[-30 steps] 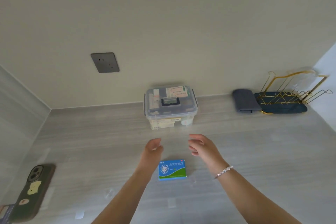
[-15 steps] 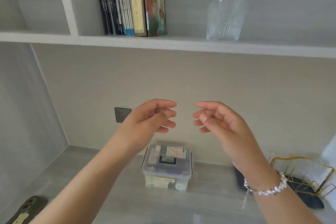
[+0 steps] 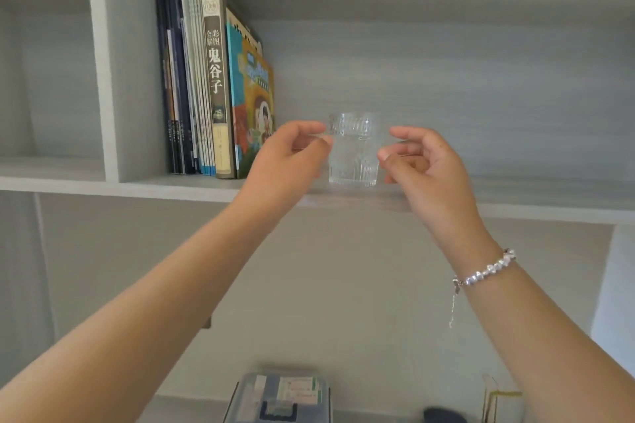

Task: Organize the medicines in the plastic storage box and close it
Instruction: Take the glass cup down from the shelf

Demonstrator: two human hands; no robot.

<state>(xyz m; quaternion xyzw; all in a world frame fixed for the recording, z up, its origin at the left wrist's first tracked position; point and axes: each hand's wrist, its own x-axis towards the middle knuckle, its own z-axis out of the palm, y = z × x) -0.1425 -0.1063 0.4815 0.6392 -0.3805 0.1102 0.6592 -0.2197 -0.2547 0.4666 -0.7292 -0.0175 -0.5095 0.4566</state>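
The box (image 3: 280, 400) sits well below both my hands, at the bottom edge of my view on the tabletop (image 3: 192, 410), lid on, with labelled packs showing through the clear top. It lies almost straight down from the gap between my hands, a little nearer my left forearm than my right. Its long axis I cannot tell, since only the back part shows.

My left hand (image 3: 288, 158) and right hand (image 3: 424, 165) are raised level with the shelf (image 3: 103, 184), either side of a ribbed glass (image 3: 354, 151) that stands there beside the books (image 3: 213, 79). Each grip is loosely half-curled, thumb and fingers apart, and holds nothing. The fingertips overlap the glass, but I cannot tell whether they touch it or hang in front. To reach the box, I judge both hands must drop a long way down.
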